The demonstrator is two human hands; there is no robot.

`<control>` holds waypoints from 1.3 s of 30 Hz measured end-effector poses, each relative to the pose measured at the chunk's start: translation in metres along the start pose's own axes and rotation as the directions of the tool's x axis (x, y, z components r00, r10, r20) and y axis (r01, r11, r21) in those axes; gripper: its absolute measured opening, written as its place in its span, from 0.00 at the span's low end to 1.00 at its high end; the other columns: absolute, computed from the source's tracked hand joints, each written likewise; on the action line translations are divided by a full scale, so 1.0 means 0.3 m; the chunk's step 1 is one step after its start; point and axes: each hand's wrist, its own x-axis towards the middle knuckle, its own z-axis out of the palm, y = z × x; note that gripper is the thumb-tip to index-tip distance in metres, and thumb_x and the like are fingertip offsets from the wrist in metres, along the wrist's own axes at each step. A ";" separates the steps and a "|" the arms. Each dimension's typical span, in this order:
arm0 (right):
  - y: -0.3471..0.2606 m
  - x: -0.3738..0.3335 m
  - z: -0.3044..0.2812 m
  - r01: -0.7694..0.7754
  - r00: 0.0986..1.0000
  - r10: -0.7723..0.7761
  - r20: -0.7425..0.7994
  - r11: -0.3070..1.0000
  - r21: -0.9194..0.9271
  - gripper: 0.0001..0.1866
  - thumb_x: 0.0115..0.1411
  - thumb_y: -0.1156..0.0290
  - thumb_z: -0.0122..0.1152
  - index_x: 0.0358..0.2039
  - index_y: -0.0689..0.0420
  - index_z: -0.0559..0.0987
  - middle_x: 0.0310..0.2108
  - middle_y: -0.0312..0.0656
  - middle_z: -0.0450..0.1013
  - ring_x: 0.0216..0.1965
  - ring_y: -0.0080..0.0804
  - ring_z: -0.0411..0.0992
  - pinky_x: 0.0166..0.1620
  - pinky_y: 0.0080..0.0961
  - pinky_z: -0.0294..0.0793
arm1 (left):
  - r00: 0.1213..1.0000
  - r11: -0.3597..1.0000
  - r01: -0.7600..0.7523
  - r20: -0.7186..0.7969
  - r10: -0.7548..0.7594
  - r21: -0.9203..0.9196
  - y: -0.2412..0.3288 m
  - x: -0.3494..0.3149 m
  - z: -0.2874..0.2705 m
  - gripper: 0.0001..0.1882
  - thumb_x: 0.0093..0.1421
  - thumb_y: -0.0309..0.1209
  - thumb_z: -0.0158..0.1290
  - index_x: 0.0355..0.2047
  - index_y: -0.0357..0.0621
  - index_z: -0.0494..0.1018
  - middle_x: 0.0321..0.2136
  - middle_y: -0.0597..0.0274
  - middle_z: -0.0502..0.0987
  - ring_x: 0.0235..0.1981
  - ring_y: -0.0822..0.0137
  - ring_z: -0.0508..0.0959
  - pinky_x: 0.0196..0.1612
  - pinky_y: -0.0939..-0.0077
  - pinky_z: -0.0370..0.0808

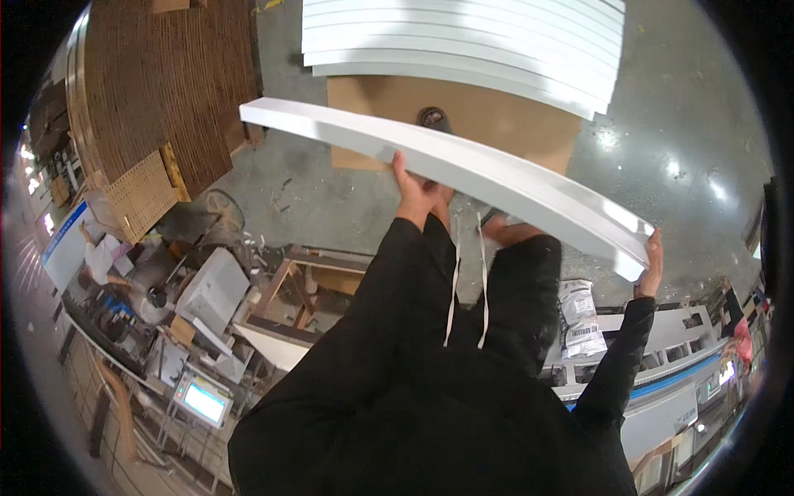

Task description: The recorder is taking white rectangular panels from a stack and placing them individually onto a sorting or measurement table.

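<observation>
A long white board (447,162) with a raised edge spans the space in front of me, slanting down from far left to near right. Near its middle, my left hand (413,188) grips the near side, thumb up on the face and the other fingers hidden beneath. At the right end my right hand (651,269) is wrapped round the board's end. Beyond it lies a stack of similar white boards (463,41) on a brown cardboard sheet (533,124).
Stacked brown slats (165,83) stand far left. A wooden frame (285,302) and a machine with a lit screen (204,403) are at lower left, with another person (153,302) nearby. At right are a plastic-wrapped packet (581,318) and a long machine bed (674,351).
</observation>
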 end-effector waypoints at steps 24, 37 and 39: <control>0.679 1.395 0.490 -0.233 0.972 0.225 0.073 0.962 0.143 0.37 0.76 0.46 0.47 0.72 0.65 0.65 0.72 0.50 0.63 0.73 0.41 0.61 0.74 0.36 0.57 | 0.946 0.977 -0.130 -0.273 0.174 0.170 -0.377 1.125 0.064 0.55 0.47 0.67 0.65 0.71 0.54 0.62 0.67 0.50 0.65 0.69 0.45 0.63 0.72 0.33 0.58; 0.689 1.483 0.496 -0.395 0.918 0.392 0.065 0.885 0.244 0.37 0.75 0.43 0.39 0.73 0.58 0.66 0.64 0.42 0.73 0.61 0.35 0.73 0.65 0.34 0.68 | 0.920 0.986 -0.128 -0.357 0.158 0.106 -0.451 1.184 0.149 0.44 0.57 0.59 0.59 0.66 0.46 0.66 0.63 0.50 0.70 0.64 0.48 0.70 0.68 0.43 0.67; 0.705 1.492 0.493 -0.391 0.919 0.390 0.056 0.883 0.260 0.38 0.75 0.42 0.39 0.73 0.58 0.65 0.65 0.42 0.71 0.63 0.35 0.70 0.66 0.36 0.66 | 0.924 0.988 -0.113 -0.353 0.144 0.108 -0.467 1.182 0.153 0.46 0.54 0.60 0.61 0.66 0.46 0.67 0.62 0.52 0.71 0.63 0.52 0.70 0.67 0.50 0.68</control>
